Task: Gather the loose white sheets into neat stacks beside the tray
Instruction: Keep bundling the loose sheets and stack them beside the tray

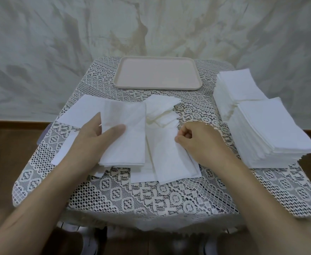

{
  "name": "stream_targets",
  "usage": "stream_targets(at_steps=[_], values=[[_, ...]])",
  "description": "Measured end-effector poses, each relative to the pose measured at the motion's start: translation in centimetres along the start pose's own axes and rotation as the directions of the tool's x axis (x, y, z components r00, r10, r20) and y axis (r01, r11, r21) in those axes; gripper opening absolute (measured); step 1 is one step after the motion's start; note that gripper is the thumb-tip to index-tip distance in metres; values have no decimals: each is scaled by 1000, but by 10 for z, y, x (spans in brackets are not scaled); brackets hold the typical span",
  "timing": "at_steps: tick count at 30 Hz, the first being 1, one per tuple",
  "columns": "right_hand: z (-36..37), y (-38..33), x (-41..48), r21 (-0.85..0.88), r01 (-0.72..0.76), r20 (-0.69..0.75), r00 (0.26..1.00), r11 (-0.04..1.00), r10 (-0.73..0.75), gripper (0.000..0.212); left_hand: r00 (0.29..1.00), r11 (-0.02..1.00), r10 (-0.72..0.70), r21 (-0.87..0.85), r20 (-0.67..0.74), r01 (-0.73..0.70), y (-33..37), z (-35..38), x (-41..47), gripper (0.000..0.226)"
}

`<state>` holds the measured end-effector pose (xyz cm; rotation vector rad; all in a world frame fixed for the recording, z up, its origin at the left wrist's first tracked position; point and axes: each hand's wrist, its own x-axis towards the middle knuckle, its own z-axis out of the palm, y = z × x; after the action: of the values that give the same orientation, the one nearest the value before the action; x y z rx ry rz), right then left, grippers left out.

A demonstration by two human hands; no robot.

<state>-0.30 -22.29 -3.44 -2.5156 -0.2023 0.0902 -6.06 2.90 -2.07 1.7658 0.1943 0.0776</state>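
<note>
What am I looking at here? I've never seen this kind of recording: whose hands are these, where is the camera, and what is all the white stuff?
There is no machine here. A person works with bare hands, and the single picture comes from a camera worn on their head, looking forward and down. The left hand grips a bundle of white sheets, thumb on top. The right hand, fingers curled, seems to pinch the edge of a sheet lying on the lace cloth. More loose sheets lie fanned out between the hands and the pink tray at the far side. Two tall stacks stand along the table's right edge.
</note>
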Motion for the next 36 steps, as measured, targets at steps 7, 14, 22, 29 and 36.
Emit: stream_targets(at_steps=[7, 14, 22, 29, 36], values=[[-2, -6, -1, -38, 13, -14, 1000, 999, -14, 12, 1000, 1000, 2, -21, 0, -2, 2, 1, -2, 17], [-4, -7, -5, -52, -9, 19, 1000, 999, 10, 12, 1000, 999, -7, -34, -8, 7, 4, 4, -3, 18], [-2, -11, -7, -24, 16, 7, 1000, 1000, -16, 10, 1000, 999, -1, -53, -4, 1, 5, 5, -4, 18], [-5, -8, -5, 305, 7, -5, 1000, 952, -6, 7, 1000, 999, 1, -42, -13, -2, 3, 3, -2, 16], [-5, -9, -7, 539, -161, 166, 983, 827, 83, 20, 1000, 998, -17, -60, -12, 16, 1, -2, -2, 15]])
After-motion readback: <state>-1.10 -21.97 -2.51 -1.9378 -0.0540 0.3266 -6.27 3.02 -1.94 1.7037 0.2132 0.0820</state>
